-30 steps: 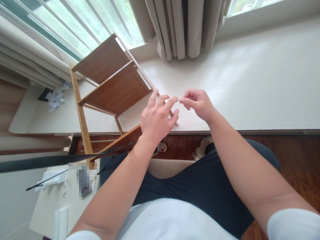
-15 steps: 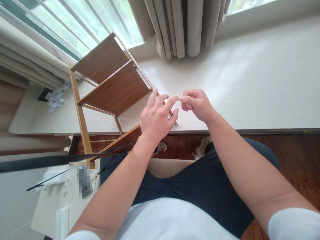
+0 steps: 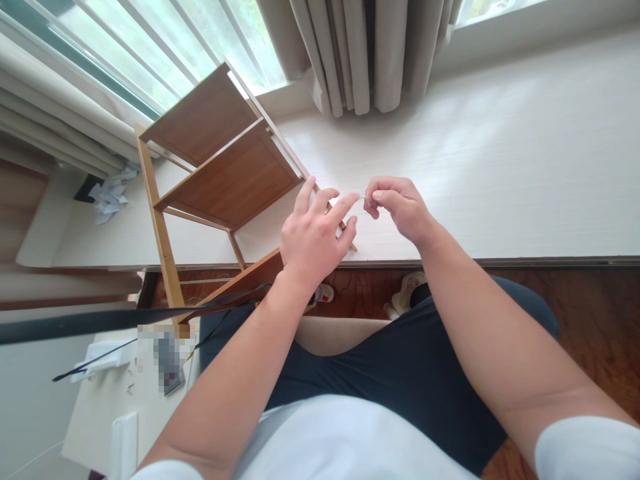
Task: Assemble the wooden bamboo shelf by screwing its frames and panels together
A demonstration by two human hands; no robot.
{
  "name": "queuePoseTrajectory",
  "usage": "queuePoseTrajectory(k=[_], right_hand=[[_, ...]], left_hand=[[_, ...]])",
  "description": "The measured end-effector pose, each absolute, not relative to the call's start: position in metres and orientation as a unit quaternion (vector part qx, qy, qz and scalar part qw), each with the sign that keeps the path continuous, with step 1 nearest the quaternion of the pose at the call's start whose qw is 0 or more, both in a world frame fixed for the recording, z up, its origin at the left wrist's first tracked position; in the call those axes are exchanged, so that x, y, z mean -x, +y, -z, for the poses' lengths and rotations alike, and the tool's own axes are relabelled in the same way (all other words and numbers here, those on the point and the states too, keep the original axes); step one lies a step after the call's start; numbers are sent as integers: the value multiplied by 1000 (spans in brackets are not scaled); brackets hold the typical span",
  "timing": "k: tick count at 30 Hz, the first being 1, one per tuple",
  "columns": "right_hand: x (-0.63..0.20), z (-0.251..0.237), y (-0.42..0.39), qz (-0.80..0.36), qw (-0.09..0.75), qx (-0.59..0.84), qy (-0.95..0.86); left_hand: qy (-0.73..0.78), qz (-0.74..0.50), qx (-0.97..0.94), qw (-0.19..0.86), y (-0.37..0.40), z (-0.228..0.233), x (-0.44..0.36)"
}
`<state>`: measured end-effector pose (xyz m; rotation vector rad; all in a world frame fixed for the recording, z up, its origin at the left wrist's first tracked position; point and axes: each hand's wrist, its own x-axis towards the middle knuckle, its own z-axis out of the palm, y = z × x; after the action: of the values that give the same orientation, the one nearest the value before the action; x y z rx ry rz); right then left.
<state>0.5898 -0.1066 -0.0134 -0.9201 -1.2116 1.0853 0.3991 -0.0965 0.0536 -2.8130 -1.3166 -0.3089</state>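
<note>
A wooden shelf unit [image 3: 235, 177] stands tilted on the pale ledge, left of centre. In front of its lower right rail is my left hand [image 3: 313, 237], fingers spread; whether it touches the rail I cannot tell. To its right, my right hand [image 3: 397, 203] is closed in a pinch. From that pinch a thin, light metal piece [image 3: 363, 197] points toward my left index fingertip. It is too small to name its kind, and part of it is hidden by my fingers.
The pale ledge [image 3: 525, 167] runs under the window and curtains [image 3: 345, 60]. Crumpled paper [image 3: 109, 200] lies at its left end. At lower left a white table [image 3: 95, 413] holds small metal bits and a blurred-out item. A dark strap [image 3: 100, 325] crosses in front.
My right hand has shifted slightly right, away from the left index fingertip, and more of the thin metal piece shows between them. My left hand has barely moved.
</note>
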Motion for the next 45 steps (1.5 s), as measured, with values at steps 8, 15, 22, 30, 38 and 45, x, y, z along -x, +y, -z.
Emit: queuePoseTrajectory(k=[8, 15, 22, 30, 38, 45], right_hand=[[-594, 20, -107, -463, 584, 391, -540], [-597, 18, -110, -389, 585, 431, -566], [-596, 16, -109, -376, 602, 429, -559], [-598, 8, -111, -369, 599, 440, -558], [-597, 11, -109, -354, 601, 446, -562], [-596, 11, -109, -364, 609, 440, -550]], left_hand=[[-429, 97, 898, -2, -97, -54, -400], [-429, 100, 898, -6, -97, -53, -400], [-429, 99, 898, 0, -97, -53, -400], [-432, 98, 896, -12, -98, -55, -401], [-436, 93, 895, 2, -98, -55, -402], [-434, 98, 896, -3, -98, -54, -401]])
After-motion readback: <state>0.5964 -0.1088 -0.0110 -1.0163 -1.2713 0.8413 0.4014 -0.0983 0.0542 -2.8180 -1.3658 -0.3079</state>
